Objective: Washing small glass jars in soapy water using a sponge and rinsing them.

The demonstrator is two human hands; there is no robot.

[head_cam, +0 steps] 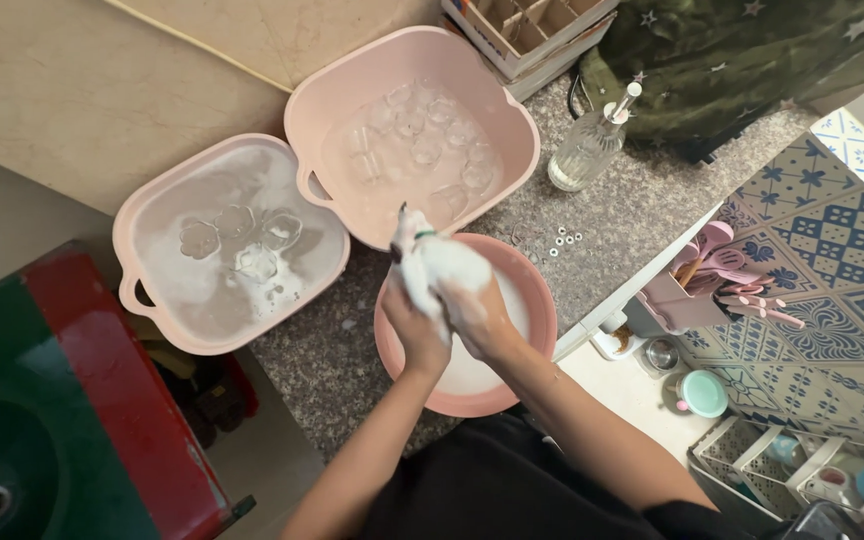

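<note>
Soapy white foam covers the small glass item (430, 262) you hold over the round pink plastic bowl (542, 320) of milky water. Your left hand (414, 325) and right hand (482, 315) have their fingers closed around it, so this looks like the scrubbing step. Just beyond your fingers stand two square pink tubs (304, 110) (132, 230) of clear glasses in water. Near your wrists the speckled stone desk (612, 215) ends, and open room is tight.
</note>
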